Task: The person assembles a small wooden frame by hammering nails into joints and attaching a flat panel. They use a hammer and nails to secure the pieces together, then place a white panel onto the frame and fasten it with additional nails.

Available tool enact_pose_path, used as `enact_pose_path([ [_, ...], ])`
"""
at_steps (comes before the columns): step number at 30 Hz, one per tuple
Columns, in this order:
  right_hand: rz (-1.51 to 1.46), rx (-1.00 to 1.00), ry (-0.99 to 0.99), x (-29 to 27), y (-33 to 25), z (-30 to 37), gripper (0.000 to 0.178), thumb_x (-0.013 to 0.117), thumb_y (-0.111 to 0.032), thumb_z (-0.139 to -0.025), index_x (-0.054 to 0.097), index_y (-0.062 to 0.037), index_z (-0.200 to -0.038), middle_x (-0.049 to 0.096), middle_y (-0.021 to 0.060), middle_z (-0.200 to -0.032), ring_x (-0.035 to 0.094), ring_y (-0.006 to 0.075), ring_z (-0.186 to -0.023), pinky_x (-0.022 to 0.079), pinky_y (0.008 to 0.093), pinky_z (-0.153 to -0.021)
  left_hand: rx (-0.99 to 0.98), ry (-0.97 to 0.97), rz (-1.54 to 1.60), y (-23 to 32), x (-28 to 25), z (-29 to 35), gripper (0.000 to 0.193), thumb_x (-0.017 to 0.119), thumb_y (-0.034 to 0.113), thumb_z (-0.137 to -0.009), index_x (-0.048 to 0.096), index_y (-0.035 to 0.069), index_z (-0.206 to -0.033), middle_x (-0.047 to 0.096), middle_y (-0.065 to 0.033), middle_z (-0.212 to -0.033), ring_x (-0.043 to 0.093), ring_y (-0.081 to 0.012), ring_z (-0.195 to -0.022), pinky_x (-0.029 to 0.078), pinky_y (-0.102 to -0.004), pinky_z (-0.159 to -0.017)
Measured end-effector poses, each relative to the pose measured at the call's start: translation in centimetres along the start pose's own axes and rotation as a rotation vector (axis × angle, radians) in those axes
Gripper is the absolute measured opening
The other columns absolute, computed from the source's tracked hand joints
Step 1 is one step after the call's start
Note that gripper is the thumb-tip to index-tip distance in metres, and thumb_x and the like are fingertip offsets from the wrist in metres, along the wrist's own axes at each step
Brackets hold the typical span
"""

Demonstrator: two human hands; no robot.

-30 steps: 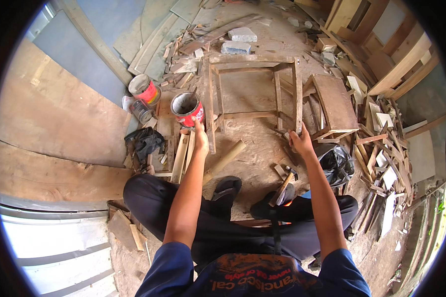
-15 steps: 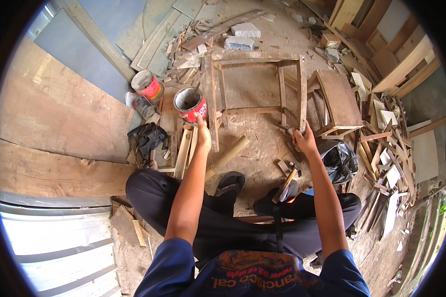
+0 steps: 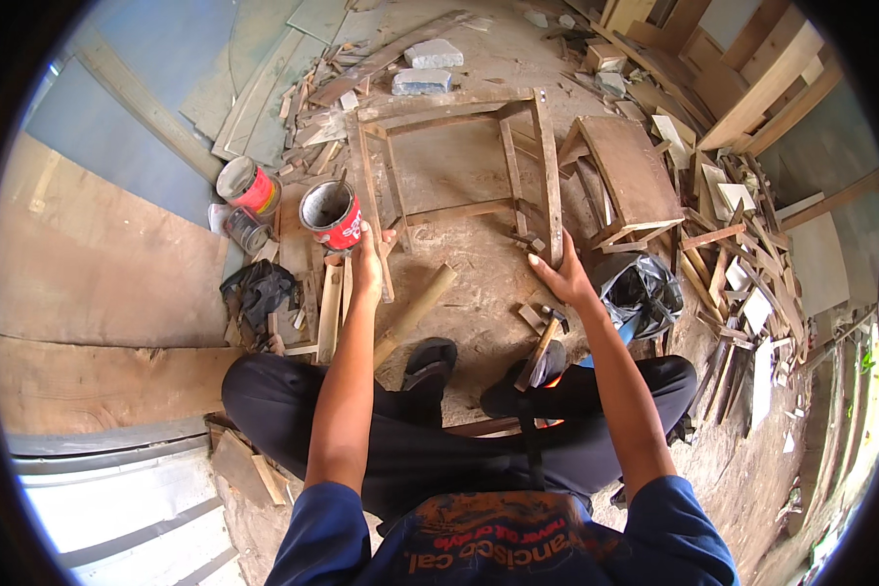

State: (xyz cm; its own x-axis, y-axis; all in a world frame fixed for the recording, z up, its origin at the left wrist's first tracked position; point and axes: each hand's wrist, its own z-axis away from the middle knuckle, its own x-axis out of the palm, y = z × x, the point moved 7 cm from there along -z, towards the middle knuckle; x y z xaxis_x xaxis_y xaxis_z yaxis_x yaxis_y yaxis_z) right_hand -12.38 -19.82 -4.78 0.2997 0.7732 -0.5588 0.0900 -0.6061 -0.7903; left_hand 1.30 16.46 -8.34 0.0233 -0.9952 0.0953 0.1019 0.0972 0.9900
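In front of me stands a worn wooden frame (image 3: 439, 209) with legs and crossbars, like the skeleton of a small stool or table. My left hand (image 3: 367, 266) is closed round the near end of its left leg, fingertips showing past the wood. My right hand (image 3: 568, 281) grips the near end of the right leg, its thumb stretched out to the left. Just beyond my left hand is a red paint can (image 3: 340, 232), open at the top, with a stick inside. A hammer (image 3: 539, 354) lies by my right foot.
A small stool with a wooden panel (image 3: 637, 176) lies to the right, beside a black plastic bag (image 3: 645, 293). Scrap wood (image 3: 742, 293) is heaped along the right wall. Another can (image 3: 247, 186) stands at left. Concrete blocks (image 3: 433, 54) sit at the back.
The view has swung rightward, so the scene sits further left. My right thumb has spread away from the leg. Both hands stay at the frame's legs.
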Motion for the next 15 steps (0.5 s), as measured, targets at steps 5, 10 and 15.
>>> enact_pose_path([
  [5, -0.197, 0.311, 0.219, -2.6, 9.9, 5.3, 0.062, 0.059, -0.039, -0.094, 0.038, -0.0032, -0.140, 0.060, 0.0217, -0.120, 0.060, 0.0286, -0.110, 0.046, 0.0400, -0.093, 0.038, 0.004, -0.043, -0.6, 0.8, -0.9, 0.073, 0.033, 0.065, -0.097, 0.066, 0.001, -0.087, 0.069, -0.0119, -0.099, 0.057, -0.0202, -0.102, 0.035, -0.0371, -0.101],
  [10, 0.268, 0.597, 0.386, -6.3, 20.7, 15.2, 0.037, 0.067, -0.036, -0.086, 0.066, -0.0015, -0.098, 0.068, 0.0177, -0.082, 0.067, 0.0305, -0.076, 0.051, 0.0381, -0.071, 0.027, 0.001, -0.064, -0.4, 1.7, 0.1, 0.075, 0.038, 0.068, -0.094, 0.067, 0.000, -0.100, 0.068, -0.0104, -0.102, 0.056, -0.0188, -0.098, 0.038, -0.0330, -0.096],
  [15, 0.240, 0.858, 0.601, -7.6, 21.4, 16.0, 0.031, 0.067, -0.032, -0.084, 0.070, -0.0015, -0.085, 0.070, 0.0193, -0.082, 0.068, 0.0356, -0.081, 0.052, 0.0417, -0.075, 0.051, 0.045, -0.169, -1.8, -1.1, -1.3, 0.073, 0.039, 0.067, -0.094, 0.065, 0.001, -0.106, 0.067, -0.0090, -0.103, 0.053, -0.0201, -0.102, 0.035, -0.0358, -0.098],
])
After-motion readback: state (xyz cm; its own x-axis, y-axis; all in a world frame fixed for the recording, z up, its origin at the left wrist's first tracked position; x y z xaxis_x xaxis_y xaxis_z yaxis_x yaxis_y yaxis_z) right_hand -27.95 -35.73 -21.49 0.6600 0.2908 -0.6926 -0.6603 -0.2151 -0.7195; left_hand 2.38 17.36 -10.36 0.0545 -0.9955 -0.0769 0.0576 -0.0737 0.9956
